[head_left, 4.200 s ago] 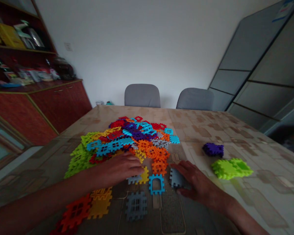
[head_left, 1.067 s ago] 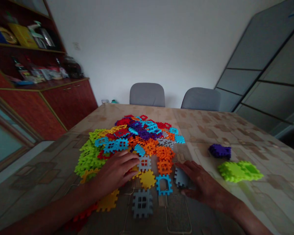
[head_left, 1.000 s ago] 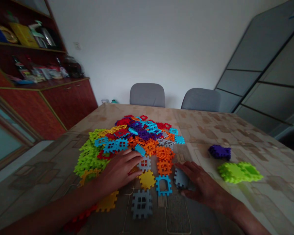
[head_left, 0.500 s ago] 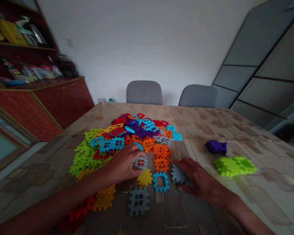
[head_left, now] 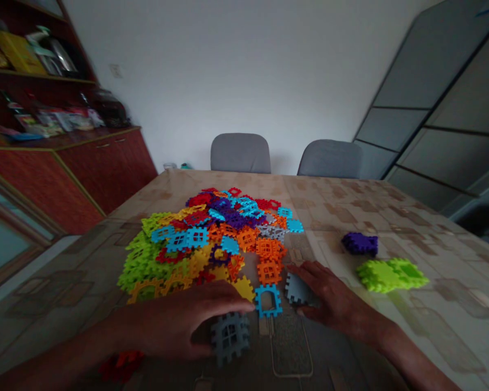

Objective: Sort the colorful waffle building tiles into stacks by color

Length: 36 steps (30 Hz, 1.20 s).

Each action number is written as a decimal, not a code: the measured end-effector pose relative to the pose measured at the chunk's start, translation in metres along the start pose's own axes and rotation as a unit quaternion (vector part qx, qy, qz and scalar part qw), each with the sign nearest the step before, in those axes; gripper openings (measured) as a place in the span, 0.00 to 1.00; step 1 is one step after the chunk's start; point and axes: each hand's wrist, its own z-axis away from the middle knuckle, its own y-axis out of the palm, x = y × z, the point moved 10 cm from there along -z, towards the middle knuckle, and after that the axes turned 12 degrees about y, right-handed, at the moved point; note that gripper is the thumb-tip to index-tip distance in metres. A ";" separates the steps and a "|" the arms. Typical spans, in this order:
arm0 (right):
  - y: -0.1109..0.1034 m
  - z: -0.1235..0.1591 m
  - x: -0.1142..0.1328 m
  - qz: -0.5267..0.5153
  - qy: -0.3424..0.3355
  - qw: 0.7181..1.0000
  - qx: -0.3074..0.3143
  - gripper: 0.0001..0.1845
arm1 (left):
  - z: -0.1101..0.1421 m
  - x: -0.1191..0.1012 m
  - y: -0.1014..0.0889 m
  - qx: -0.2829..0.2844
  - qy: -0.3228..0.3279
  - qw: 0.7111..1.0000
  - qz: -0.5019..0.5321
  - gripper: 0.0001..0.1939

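Note:
My left hand (head_left: 191,317) is closed around a grey window tile (head_left: 230,335) low in the view. Its index finger runs along the tile's far side, with the thumb at the near left. The tile has notched edges and a four-pane window; whether a second grey tile lies under it I cannot tell. My right hand (head_left: 324,293) grips a plain grey notched tile (head_left: 295,289), fingers over the far edge and thumb at the near side. Between the hands lie a blue frame tile (head_left: 268,301) with an arched opening and a yellow tile (head_left: 244,288).
A mixed heap of coloured tiles (head_left: 228,214) spreads beyond my left hand, with green tiles (head_left: 140,260) at its left. Orange window tiles (head_left: 269,271) lie at its near right. On the right stand a purple stack (head_left: 361,244) and a green stack (head_left: 391,275). Two chairs (head_left: 240,153) are behind the table.
My left hand has come back towards me from the heap's near edge, where it held a grey window tile, to the grey window tile on the near table. My right hand stays put.

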 end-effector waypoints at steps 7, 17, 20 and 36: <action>-0.002 0.005 -0.004 -0.012 0.016 1.000 0.000 0.39 | 0.030 0.024 0.026 -0.071 -0.170 0.978 -0.101 0.46; -0.013 0.004 0.008 -0.001 0.007 0.998 -0.057 0.39 | 0.028 0.021 0.035 -0.106 -0.186 0.966 -0.142 0.38; -0.028 0.011 0.031 -0.014 -0.024 0.990 -0.135 0.35 | 0.028 0.022 0.036 -0.107 -0.193 0.967 -0.131 0.41; 0.031 0.024 0.105 -0.134 -0.129 0.979 -0.088 0.19 | 0.027 0.029 0.052 -0.158 -0.167 0.965 -0.123 0.41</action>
